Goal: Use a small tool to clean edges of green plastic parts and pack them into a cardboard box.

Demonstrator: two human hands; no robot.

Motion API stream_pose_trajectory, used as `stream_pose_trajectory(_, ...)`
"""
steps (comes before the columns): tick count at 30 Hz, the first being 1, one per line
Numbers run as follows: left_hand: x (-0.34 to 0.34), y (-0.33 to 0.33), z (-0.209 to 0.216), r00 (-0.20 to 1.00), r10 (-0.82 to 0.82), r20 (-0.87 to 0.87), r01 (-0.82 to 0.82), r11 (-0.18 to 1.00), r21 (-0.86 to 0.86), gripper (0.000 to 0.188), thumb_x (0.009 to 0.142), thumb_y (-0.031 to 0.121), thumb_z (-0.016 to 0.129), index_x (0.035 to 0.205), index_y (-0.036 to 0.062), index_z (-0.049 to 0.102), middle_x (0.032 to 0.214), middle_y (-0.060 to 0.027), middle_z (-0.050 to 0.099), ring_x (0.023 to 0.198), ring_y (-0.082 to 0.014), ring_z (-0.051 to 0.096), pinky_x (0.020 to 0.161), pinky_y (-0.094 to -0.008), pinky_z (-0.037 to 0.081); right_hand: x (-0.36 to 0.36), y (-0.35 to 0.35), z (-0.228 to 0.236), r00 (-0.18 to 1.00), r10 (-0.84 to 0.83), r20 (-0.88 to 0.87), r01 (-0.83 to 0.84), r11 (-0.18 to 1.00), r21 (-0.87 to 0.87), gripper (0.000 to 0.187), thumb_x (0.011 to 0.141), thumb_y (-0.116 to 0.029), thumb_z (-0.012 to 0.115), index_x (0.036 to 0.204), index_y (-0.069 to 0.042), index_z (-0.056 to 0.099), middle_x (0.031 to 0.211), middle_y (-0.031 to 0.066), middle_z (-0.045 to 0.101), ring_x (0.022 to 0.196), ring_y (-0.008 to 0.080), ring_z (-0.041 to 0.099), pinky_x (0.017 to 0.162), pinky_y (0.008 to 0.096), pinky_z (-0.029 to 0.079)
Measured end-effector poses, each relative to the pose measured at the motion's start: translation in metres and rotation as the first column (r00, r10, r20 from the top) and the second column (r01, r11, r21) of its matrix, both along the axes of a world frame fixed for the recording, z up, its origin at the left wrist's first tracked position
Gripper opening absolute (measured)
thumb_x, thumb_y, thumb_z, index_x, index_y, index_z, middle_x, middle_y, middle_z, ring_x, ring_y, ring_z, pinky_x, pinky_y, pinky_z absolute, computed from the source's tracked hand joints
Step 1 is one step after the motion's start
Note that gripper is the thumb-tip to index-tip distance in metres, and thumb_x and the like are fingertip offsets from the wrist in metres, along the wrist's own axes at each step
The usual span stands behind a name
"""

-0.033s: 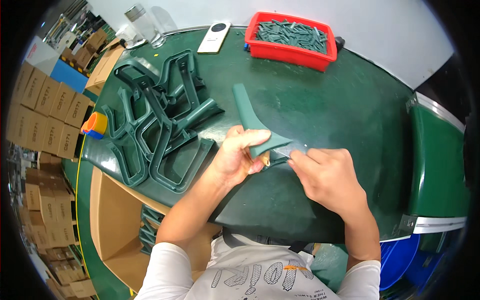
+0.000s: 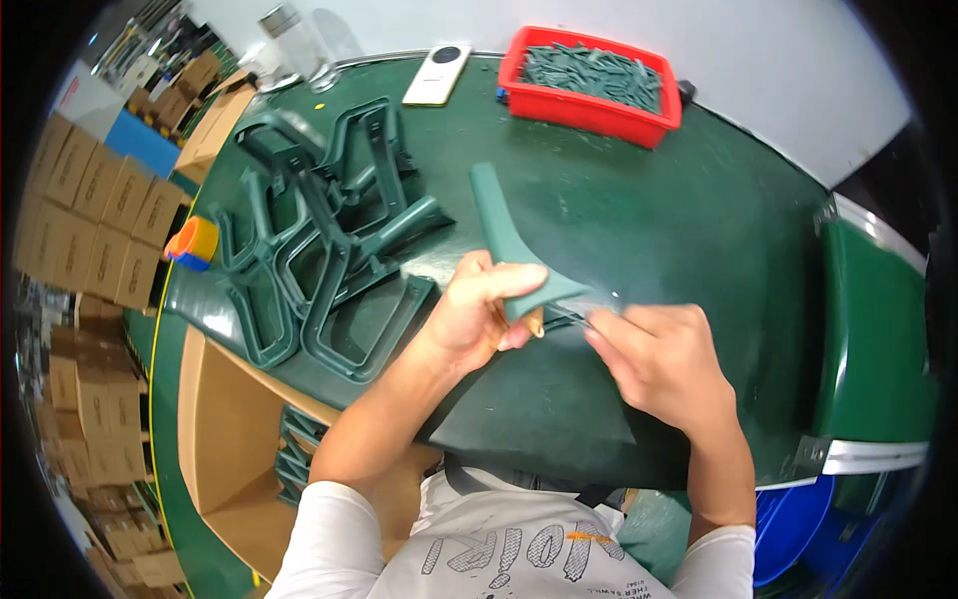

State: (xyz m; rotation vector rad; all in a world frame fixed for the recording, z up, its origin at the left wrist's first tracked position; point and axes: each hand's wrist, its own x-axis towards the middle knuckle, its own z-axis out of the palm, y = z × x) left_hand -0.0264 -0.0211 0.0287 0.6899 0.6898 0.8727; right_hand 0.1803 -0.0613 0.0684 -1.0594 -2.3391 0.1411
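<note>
My left hand (image 2: 477,311) is closed round a green plastic part (image 2: 504,235), a narrow arm that flares at its near end. The thumb lies across the flare, and the narrow end points up and away. At the flared end my right hand (image 2: 664,361) is closed in a pinch. Something thin and shiny shows between its fingertips and the part, too small and blurred to name. To the left lies a tangled heap of green plastic frames (image 2: 344,262), several of them interlocked. A tan fingertip cover seems to show on my left hand beneath the part.
A red bin (image 2: 591,117) of small green pieces stands at the back. Left of it are a white phone (image 2: 437,76) and a glass bottle (image 2: 301,50). An orange and blue tape roll (image 2: 197,243) sits at the left edge. An open cardboard box (image 2: 232,424) stands below the near-left edge.
The view has shifted slightly. The right hand's fingertips sit a little farther right and lower by the flared end, and the part is turned slightly in my left hand.
</note>
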Motion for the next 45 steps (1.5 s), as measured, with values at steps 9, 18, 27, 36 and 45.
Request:
stream_pose_trajectory(9, -0.111, -0.089, 0.083, 0.825, 0.502, -0.259, -0.248, 0.734, 0.632, 0.030, 0.064, 0.018, 0.074, 0.084, -0.0022, 0.062, 0.071, -0.0096, 0.063, 0.058, -0.0128, 0.058, 0.051, -0.0242, 0.043, 0.036, -0.011, -0.059, 0.741, -0.428, -0.518, 0.175, 0.867, -0.466, 0.018, 0.090, -0.010, 0.057, 0.094, 0.005, 0.065, 0.058, 0.0035, 0.054, 0.048, 0.0075, 0.049, 0.046, 0.0199, 0.039)
stream_pose_trajectory(18, -0.277, -0.219, -0.004, 0.056, 0.446, -0.893, -0.781, 0.577, 0.239, 0.022, 0.071, 0.020, 0.071, 0.071, -0.0002, 0.064, 0.060, -0.0075, 0.062, 0.040, -0.0119, 0.051, 0.039, -0.0261, 0.041, 0.056, 0.016, -0.095, 0.576, -0.655, -0.489, 0.113, 0.657, -0.745, 0.027, 0.095, -0.023, 0.053, 0.104, 0.001, 0.061, 0.058, 0.0006, 0.047, 0.046, 0.0062, 0.041, 0.042, 0.0192, 0.032)
stream_pose_trajectory(27, -0.290, -0.331, -0.165, -0.291, -0.683, -0.670, 0.006, 0.699, -0.715, 0.023, 0.073, 0.016, 0.063, 0.090, 0.0032, 0.070, 0.096, -0.0141, 0.068, 0.094, -0.0271, 0.065, 0.078, -0.0371, 0.052, 0.083, 0.027, -0.111, 0.581, -0.633, -0.511, 0.016, 0.637, -0.771, 0.030, 0.096, -0.024, 0.052, 0.112, 0.001, 0.058, 0.062, -0.0009, 0.049, 0.049, 0.0033, 0.042, 0.042, 0.0163, 0.032)
stream_pose_trajectory(36, -0.309, -0.374, -0.238, -0.661, -0.357, -0.660, 0.322, 0.659, -0.679, 0.020, 0.078, 0.013, 0.059, 0.095, 0.0067, 0.069, 0.101, -0.0129, 0.063, 0.099, -0.0264, 0.060, 0.077, -0.0329, 0.052, 0.070, 0.025, -0.107, 0.559, -0.658, -0.505, 0.073, 0.645, -0.761, 0.029, 0.095, -0.023, 0.052, 0.109, 0.001, 0.059, 0.061, -0.0007, 0.050, 0.047, 0.0039, 0.043, 0.041, 0.0162, 0.031)
stream_pose_trajectory(45, -0.304, -0.336, -0.248, -0.556, -0.335, -0.761, -0.031, 0.923, -0.384, 0.019, 0.077, 0.008, 0.056, 0.092, 0.0057, 0.067, 0.108, -0.0188, 0.058, 0.100, -0.0324, 0.057, 0.073, -0.0376, 0.051, 0.062, 0.025, -0.096, 0.587, -0.665, -0.462, 0.041, 0.594, -0.803, 0.029, 0.095, -0.020, 0.053, 0.115, 0.000, 0.056, 0.065, -0.0014, 0.047, 0.054, 0.0052, 0.043, 0.047, 0.0176, 0.033)
